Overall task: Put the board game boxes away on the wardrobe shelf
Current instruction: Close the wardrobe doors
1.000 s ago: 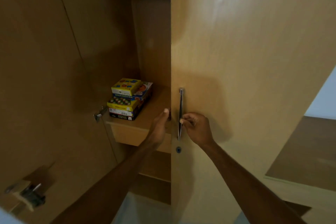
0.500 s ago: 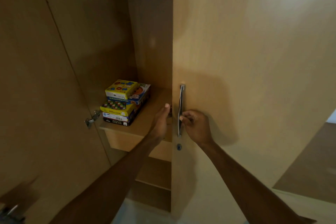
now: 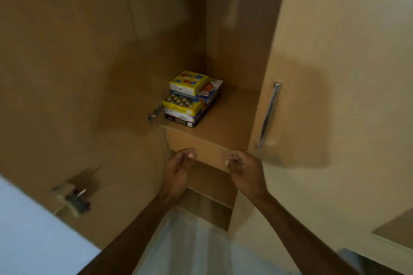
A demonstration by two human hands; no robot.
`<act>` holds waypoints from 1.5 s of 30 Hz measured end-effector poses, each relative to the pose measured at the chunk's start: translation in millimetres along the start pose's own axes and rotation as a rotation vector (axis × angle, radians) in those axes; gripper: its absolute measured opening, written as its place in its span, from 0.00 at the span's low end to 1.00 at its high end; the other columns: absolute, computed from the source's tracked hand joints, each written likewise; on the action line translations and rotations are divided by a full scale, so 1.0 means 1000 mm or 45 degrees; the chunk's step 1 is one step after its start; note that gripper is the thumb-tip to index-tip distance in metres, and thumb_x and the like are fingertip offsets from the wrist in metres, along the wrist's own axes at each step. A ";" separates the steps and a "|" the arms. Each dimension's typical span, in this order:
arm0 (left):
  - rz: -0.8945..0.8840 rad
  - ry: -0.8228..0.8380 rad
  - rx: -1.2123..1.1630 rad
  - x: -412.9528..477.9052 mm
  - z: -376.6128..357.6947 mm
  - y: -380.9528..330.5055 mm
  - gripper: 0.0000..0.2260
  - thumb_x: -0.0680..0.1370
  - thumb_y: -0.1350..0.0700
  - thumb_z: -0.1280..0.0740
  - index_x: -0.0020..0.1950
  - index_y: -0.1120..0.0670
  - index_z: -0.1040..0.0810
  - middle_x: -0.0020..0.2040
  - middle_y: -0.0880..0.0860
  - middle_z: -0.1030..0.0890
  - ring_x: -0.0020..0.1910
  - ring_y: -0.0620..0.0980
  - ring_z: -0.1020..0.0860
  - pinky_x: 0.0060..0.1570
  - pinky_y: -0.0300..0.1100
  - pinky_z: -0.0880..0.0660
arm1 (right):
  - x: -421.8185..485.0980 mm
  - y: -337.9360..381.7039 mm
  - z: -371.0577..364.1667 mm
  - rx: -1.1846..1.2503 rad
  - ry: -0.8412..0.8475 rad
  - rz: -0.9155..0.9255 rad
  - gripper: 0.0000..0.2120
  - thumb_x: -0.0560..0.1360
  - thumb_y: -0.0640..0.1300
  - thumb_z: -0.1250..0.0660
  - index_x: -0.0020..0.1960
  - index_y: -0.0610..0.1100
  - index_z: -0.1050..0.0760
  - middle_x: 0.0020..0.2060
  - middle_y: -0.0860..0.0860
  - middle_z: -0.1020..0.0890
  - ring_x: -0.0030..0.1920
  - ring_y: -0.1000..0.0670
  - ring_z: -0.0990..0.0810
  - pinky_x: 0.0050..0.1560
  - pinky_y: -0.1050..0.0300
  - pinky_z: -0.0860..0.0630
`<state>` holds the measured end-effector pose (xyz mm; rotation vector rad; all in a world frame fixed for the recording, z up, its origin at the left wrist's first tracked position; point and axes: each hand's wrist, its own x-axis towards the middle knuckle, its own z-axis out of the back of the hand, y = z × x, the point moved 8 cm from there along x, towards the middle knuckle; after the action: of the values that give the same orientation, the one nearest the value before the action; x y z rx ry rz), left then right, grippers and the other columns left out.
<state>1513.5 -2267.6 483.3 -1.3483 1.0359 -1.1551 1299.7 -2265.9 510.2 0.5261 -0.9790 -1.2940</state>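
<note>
Inside, the wardrobe shelf (image 3: 228,118) holds stacked board game boxes (image 3: 190,99), while the left hand (image 3: 178,169) and right hand (image 3: 243,169) hover below, fingers loosely curled, holding nothing.

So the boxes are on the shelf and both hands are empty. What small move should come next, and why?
Probably the right hand should take the metal bar handle of the light wooden door and swing it shut. The stack of colourful board game boxes already sits on the wooden wardrobe shelf, neither the right nor the left hand holds anything, and the wardrobe stands open.

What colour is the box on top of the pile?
Yellow top box, seen in the head view.
</note>
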 end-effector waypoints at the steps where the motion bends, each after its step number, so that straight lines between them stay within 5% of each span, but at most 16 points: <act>1: -0.002 -0.072 0.033 -0.010 0.031 0.005 0.06 0.77 0.54 0.32 0.52 0.51 0.18 0.52 0.56 0.16 0.50 0.47 0.20 0.53 0.40 0.24 | -0.005 0.008 -0.025 0.013 0.076 -0.008 0.09 0.73 0.47 0.34 0.52 0.52 0.21 0.42 0.60 0.17 0.43 0.63 0.19 0.46 0.60 0.21; 5: 0.003 -0.294 0.252 -0.051 0.140 0.009 0.07 0.79 0.58 0.34 0.55 0.52 0.18 0.53 0.48 0.16 0.53 0.44 0.19 0.55 0.42 0.24 | -0.024 0.065 -0.116 0.160 0.388 -0.005 0.11 0.74 0.47 0.34 0.55 0.47 0.21 0.43 0.55 0.18 0.43 0.60 0.20 0.44 0.71 0.27; 8: 0.012 -0.511 0.298 -0.082 0.221 -0.007 0.07 0.80 0.54 0.35 0.55 0.49 0.19 0.52 0.48 0.17 0.50 0.45 0.19 0.54 0.44 0.23 | -0.034 0.112 -0.182 0.248 0.490 0.036 0.10 0.73 0.46 0.31 0.54 0.49 0.21 0.42 0.55 0.18 0.43 0.57 0.19 0.48 0.59 0.23; 10: -0.042 -0.664 0.340 -0.105 0.275 -0.031 0.06 0.80 0.55 0.35 0.54 0.51 0.20 0.49 0.49 0.17 0.45 0.42 0.20 0.50 0.39 0.23 | -0.046 0.152 -0.224 0.263 0.563 0.108 0.13 0.71 0.52 0.32 0.54 0.50 0.21 0.43 0.55 0.17 0.44 0.56 0.18 0.49 0.52 0.20; 14: -0.195 -0.859 0.427 -0.121 0.344 -0.084 0.08 0.80 0.57 0.36 0.58 0.52 0.22 0.52 0.45 0.19 0.50 0.38 0.21 0.43 0.24 0.28 | -0.056 0.220 -0.269 0.277 0.592 0.225 0.13 0.73 0.48 0.30 0.56 0.47 0.21 0.46 0.54 0.16 0.46 0.57 0.19 0.50 0.57 0.21; 17: -0.242 -0.739 0.448 -0.105 0.363 -0.105 0.13 0.80 0.57 0.36 0.64 0.53 0.25 0.56 0.45 0.20 0.55 0.40 0.22 0.49 0.27 0.27 | -0.059 0.254 -0.282 0.294 0.549 0.275 0.11 0.75 0.47 0.31 0.56 0.48 0.21 0.47 0.55 0.17 0.48 0.58 0.19 0.50 0.61 0.21; 22: -0.265 -0.575 0.340 -0.089 0.357 -0.109 0.12 0.81 0.56 0.38 0.64 0.53 0.23 0.56 0.48 0.18 0.55 0.44 0.20 0.57 0.45 0.22 | -0.065 0.267 -0.280 0.270 0.445 0.285 0.11 0.76 0.45 0.32 0.58 0.49 0.22 0.48 0.56 0.17 0.49 0.60 0.20 0.49 0.63 0.21; 27: -0.324 -0.548 0.212 -0.100 0.341 -0.105 0.10 0.80 0.55 0.38 0.59 0.54 0.22 0.53 0.49 0.17 0.53 0.47 0.19 0.55 0.46 0.21 | -0.081 0.248 -0.259 0.302 0.332 0.196 0.11 0.74 0.46 0.30 0.57 0.47 0.21 0.46 0.57 0.18 0.46 0.61 0.20 0.45 0.67 0.23; 34: -0.482 -0.113 0.199 -0.097 0.273 -0.120 0.07 0.80 0.59 0.36 0.48 0.59 0.19 0.43 0.55 0.17 0.44 0.52 0.18 0.46 0.47 0.19 | -0.110 0.224 -0.182 0.305 0.019 0.134 0.09 0.73 0.48 0.29 0.52 0.50 0.20 0.44 0.58 0.17 0.44 0.62 0.20 0.46 0.61 0.20; 39: -0.455 0.007 0.168 -0.078 0.205 -0.125 0.06 0.76 0.61 0.30 0.52 0.55 0.20 0.45 0.49 0.18 0.43 0.41 0.20 0.42 0.32 0.23 | -0.119 0.200 -0.123 0.097 -0.171 0.180 0.18 0.68 0.60 0.28 0.53 0.52 0.21 0.44 0.60 0.18 0.44 0.61 0.19 0.44 0.63 0.21; 45: -0.412 0.222 0.073 -0.060 0.133 -0.118 0.05 0.74 0.62 0.29 0.47 0.53 0.19 0.42 0.51 0.18 0.43 0.50 0.18 0.42 0.43 0.19 | -0.114 0.177 -0.065 -0.122 -0.436 0.145 0.16 0.67 0.56 0.25 0.52 0.50 0.20 0.41 0.60 0.18 0.41 0.60 0.20 0.39 0.66 0.22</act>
<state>1633.4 -2175.1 595.0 -1.4230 0.9184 -1.5539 1454.5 -2127.3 583.7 0.1731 -1.2031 -1.3457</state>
